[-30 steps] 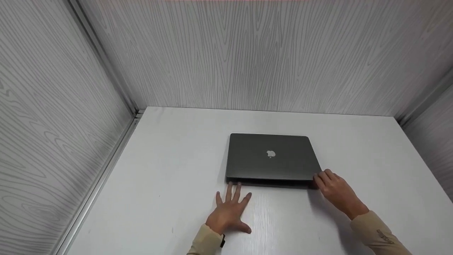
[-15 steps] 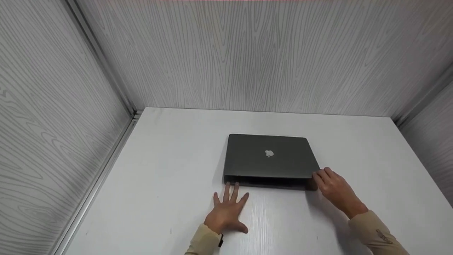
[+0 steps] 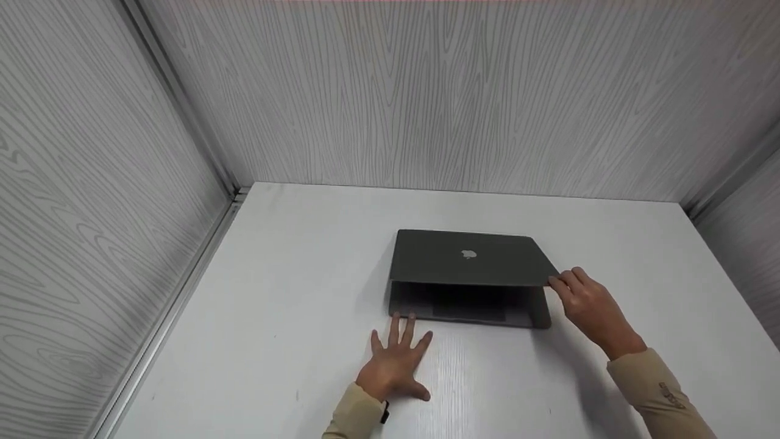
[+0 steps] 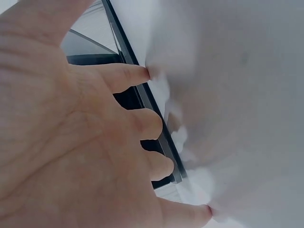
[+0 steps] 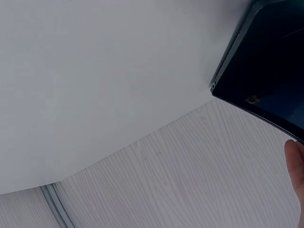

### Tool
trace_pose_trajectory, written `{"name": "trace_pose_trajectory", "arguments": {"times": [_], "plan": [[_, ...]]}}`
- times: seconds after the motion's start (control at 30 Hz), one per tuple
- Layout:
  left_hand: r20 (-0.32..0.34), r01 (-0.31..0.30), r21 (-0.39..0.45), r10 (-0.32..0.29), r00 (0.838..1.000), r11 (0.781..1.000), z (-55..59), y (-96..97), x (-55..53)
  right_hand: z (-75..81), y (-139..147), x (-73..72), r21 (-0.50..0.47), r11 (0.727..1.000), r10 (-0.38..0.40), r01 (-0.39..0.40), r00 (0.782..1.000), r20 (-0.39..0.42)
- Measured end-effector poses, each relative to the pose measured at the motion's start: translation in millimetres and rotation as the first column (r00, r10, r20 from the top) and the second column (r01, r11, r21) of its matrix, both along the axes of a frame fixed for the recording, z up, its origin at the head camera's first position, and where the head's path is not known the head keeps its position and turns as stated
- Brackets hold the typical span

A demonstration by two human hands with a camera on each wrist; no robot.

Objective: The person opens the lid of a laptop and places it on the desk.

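Note:
A dark grey laptop (image 3: pixel 469 265) with a pale apple logo lies on the white table, its lid partly raised toward the back and its keyboard base showing below. My right hand (image 3: pixel 591 311) pinches the front right corner of the lid. In the right wrist view the dark inner side of the lid (image 5: pixel 275 71) shows, with a fingertip (image 5: pixel 294 161) at its edge. Flat and spread, my left hand (image 3: pixel 393 369) rests on the table, two fingertips against the front left edge of the base. In the left wrist view the straight fingers (image 4: pixel 147 123) reach that edge.
The white table (image 3: pixel 292 262) runs back to a wood-grain panel (image 3: pixel 390 91). Another panel (image 3: pixel 79 213) stands along the left side, with a metal strip at its foot. A third panel (image 3: pixel 743 244) borders the right.
My right hand has risen with the lid's front edge, widening the narrow gap so the base now shows beneath. My left hand stays in place at the front left.

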State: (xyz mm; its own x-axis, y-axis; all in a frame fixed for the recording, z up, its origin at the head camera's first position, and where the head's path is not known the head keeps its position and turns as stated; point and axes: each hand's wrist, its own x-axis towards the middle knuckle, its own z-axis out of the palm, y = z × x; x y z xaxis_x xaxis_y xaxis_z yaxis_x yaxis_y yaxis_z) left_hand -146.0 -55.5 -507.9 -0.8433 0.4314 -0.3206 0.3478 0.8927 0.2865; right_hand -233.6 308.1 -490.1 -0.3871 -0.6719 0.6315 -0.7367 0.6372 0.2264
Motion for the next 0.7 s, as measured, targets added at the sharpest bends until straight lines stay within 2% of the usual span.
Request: {"name": "trace_pose_trajectory", "arguments": {"times": [0.33, 0.5, 0.7], "plan": [[-0.021, -0.003, -0.036, 0.002, 1.0, 0.999, 3.7, -0.2, -2.5, 12.5, -6, -10.8, -0.049, 0.998, -0.03, 0.03, 1.0, 0.0], [-0.007, -0.006, -0.028, 0.006, 1.0, 1.0, 3.9, 0.9, -2.4, 15.4, -6, -13.8, -0.077, 0.996, -0.05, 0.049, 0.999, -0.008], [0.023, -0.005, -0.011, 0.005, 1.0, 1.0, 1.0, 2.3, -1.6, 17.3, -5, -12.0, -0.083, 0.991, -0.105, 0.107, 0.994, 0.024]]}}
